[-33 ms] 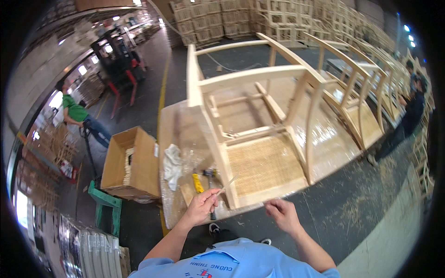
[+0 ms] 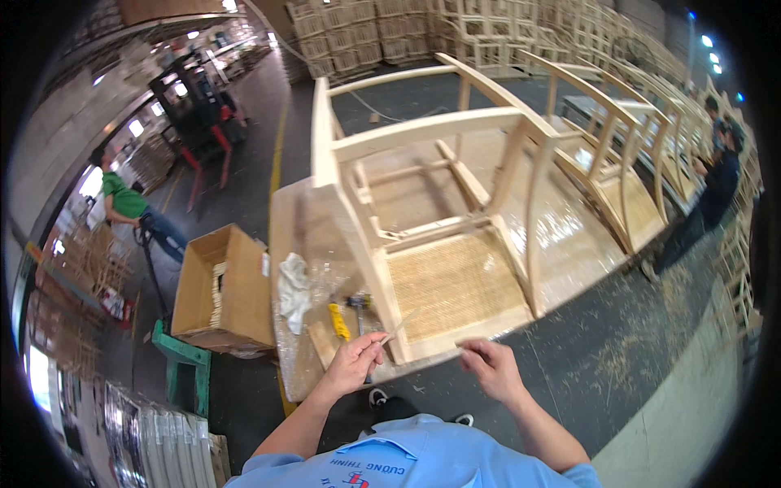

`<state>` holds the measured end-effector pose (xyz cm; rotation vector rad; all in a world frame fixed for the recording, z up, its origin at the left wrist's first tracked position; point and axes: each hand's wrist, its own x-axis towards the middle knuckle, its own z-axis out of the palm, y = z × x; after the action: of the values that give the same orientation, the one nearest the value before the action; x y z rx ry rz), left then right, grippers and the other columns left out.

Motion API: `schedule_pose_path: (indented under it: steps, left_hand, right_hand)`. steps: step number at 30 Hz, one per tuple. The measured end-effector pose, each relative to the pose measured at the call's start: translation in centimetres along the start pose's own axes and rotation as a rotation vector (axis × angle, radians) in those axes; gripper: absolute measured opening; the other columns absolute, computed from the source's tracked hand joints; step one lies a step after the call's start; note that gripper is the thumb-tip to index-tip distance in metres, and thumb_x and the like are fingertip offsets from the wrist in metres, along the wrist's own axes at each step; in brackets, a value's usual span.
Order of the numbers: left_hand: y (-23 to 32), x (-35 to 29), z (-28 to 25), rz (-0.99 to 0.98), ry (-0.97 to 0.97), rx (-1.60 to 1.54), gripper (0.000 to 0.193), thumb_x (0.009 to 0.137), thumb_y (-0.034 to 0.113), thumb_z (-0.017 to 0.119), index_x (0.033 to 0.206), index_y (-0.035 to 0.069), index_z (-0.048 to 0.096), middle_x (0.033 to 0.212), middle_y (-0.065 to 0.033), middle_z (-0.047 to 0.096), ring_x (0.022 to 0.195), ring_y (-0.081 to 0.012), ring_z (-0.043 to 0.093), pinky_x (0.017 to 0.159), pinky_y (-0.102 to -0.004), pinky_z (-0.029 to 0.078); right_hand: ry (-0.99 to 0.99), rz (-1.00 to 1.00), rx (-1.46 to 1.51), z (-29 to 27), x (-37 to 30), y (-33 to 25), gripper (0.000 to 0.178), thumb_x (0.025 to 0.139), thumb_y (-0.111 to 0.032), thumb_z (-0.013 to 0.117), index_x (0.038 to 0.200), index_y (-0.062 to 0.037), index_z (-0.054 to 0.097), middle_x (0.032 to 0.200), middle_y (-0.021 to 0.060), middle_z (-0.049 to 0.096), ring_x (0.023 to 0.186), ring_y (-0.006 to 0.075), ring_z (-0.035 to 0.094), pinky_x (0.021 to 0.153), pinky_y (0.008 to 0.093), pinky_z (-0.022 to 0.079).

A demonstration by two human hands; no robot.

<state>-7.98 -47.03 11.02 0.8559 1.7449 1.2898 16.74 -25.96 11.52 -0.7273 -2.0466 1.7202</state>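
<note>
My left hand [image 2: 355, 363] is closed in a pinch on a thin, pale strip [image 2: 399, 325], which points up toward the near corner of a wooden chair [image 2: 382, 305]. My right hand [image 2: 495, 372] hovers apart from it, beyond the near edge of the chair, with thumb and fingers pressed together. Whatever that pinch may hold is too small to make out. The chair has a bare pale frame and a woven cane panel [image 2: 455, 281]. It rests on a table [image 2: 305, 220] covered in clear wrap. A hammer [image 2: 358, 302] and a yellow-handled tool [image 2: 339, 322] lie left of the chair.
A white cloth [image 2: 294, 293] lies on the table's left part. Beside it stands an open cardboard box [image 2: 244, 285] near a green stand [image 2: 183, 354]. More chair frames [image 2: 626, 179] line the right. A person in green [image 2: 126, 195], a dark-clothed person [image 2: 716, 187] and a forklift [image 2: 195, 110] are around.
The whole view has shifted slightly, so the chair and table appear a little farther left. My right hand's fingertips have risen slightly; my left hand keeps its pinch on the strip.
</note>
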Motion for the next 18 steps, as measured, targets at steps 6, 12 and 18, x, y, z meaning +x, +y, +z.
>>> schedule_pose_path:
  steps: [6, 12, 18]
  left_hand:
    - [1.5, 3.5, 8.8, 0.166, -0.218, 0.198, 0.027, 0.108, 0.014, 0.058, 0.130, 0.003, 0.070, 0.085, -0.0040, 0.067, 0.071, -0.0144, 0.062, 0.069, -0.0311, 0.052]
    - [2.1, 9.7, 11.0, 0.129, -0.229, 0.598, 0.026, 0.104, 0.028, 0.066, 0.115, 0.007, 0.075, 0.091, -0.0155, 0.076, 0.081, -0.0292, 0.075, 0.073, -0.0387, 0.058]
    - [2.1, 17.3, 14.6, 0.313, -0.286, 0.560, 0.019, 0.098, 0.028, 0.073, 0.100, 0.010, 0.079, 0.082, -0.0136, 0.075, 0.073, -0.0330, 0.074, 0.066, -0.0414, 0.058]
  right_hand:
    - [0.018, 0.030, 0.347, -3.9, 1.2, 1.0, 0.027, 0.110, -0.020, 0.062, 0.123, 0.0033, 0.069, 0.091, 0.0046, 0.071, 0.081, 0.0120, 0.067, 0.074, 0.0281, 0.057]
    - [0.245, 0.301, 0.674, -7.6, 1.4, 8.1, 0.027, 0.111, -0.020, 0.059, 0.116, 0.0043, 0.070, 0.091, 0.0093, 0.074, 0.074, 0.0137, 0.069, 0.068, 0.0277, 0.057]
    - [0.483, 0.279, 1.000, -10.4, 2.1, 12.4, 0.028, 0.112, -0.020, 0.055, 0.112, 0.0039, 0.069, 0.089, 0.0133, 0.076, 0.071, 0.0177, 0.072, 0.067, 0.0305, 0.059]
